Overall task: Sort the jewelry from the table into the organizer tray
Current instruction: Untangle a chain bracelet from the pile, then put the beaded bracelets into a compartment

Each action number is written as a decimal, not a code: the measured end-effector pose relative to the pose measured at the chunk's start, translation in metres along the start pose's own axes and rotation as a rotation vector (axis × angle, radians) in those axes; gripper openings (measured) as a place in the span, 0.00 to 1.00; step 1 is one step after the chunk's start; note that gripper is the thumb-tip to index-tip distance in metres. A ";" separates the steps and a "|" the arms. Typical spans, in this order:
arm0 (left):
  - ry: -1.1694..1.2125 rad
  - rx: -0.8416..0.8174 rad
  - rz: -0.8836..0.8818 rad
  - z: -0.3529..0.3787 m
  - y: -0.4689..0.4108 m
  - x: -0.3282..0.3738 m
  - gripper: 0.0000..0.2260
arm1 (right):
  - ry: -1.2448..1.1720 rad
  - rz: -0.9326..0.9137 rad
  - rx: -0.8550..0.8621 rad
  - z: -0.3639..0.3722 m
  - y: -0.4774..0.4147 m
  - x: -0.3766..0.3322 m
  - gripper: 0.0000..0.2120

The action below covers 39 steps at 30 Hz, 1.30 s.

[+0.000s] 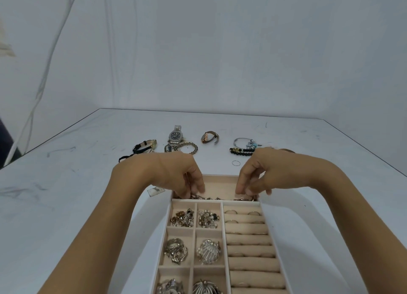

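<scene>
Reaching into the far compartment of the beige velvet-lined organizer tray [220,234] at the table's near edge, the left hand [180,175] and right hand [262,175] pinched a metal chain [204,197], fingers curled shut.

Both forearms reaching fwd from bottom corners, bare, converging toward centre. Left hand [176,175]: palm down, wrist bent, fingers curled downward, tips bunched close as if pinching. Right hand [259,172]: same pose, knuckles up, fingertips [241,190] pressed together, pointing down. Hands apart, level w/ each other.
</scene>
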<state>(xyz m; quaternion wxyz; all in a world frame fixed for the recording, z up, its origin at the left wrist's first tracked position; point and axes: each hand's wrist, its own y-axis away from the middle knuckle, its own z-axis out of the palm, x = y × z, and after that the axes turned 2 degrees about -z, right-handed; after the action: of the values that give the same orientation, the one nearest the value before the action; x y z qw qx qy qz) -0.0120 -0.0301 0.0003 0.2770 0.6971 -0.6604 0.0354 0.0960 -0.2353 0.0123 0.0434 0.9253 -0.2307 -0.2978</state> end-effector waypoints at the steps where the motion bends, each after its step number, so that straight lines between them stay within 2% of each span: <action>1: 0.006 0.002 0.009 0.000 -0.001 -0.001 0.18 | 0.028 -0.012 0.021 0.003 -0.003 -0.001 0.09; 5: 0.010 0.032 0.028 0.004 -0.003 0.001 0.17 | 0.075 -0.048 0.040 0.016 -0.013 -0.007 0.11; 11: -0.072 0.008 0.016 0.008 -0.005 0.005 0.07 | 0.147 -0.029 -0.003 0.019 -0.013 -0.009 0.12; 23: -0.108 0.025 0.032 0.009 -0.007 0.002 0.06 | 0.173 -0.001 -0.024 0.010 -0.007 -0.004 0.15; 24: -0.086 0.025 0.048 0.008 -0.007 0.002 0.05 | 0.158 -0.020 0.016 0.006 -0.006 -0.003 0.16; 26: -0.038 0.067 0.091 0.004 -0.005 -0.001 0.06 | 0.112 -0.054 0.208 -0.004 -0.005 0.002 0.17; 29: 0.028 0.254 0.121 -0.004 -0.004 -0.011 0.07 | 0.011 -0.023 0.552 -0.017 -0.003 0.019 0.15; 31: 0.062 0.402 0.083 -0.009 -0.006 -0.023 0.08 | -0.002 0.047 0.675 -0.020 -0.005 0.035 0.15; 34: 0.012 0.546 -0.046 -0.011 -0.014 -0.041 0.11 | 0.040 0.145 0.683 -0.018 -0.014 0.059 0.17; 39: -0.033 0.646 -0.213 0.001 -0.034 -0.058 0.11 | 0.127 0.260 0.639 0.000 -0.034 0.077 0.13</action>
<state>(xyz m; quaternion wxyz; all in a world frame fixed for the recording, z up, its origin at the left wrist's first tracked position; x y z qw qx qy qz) 0.0122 0.0208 -0.0361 0.0334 0.8145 -0.5427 0.2023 0.1649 -0.2403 -0.0361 -0.1965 0.8718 -0.4248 -0.1446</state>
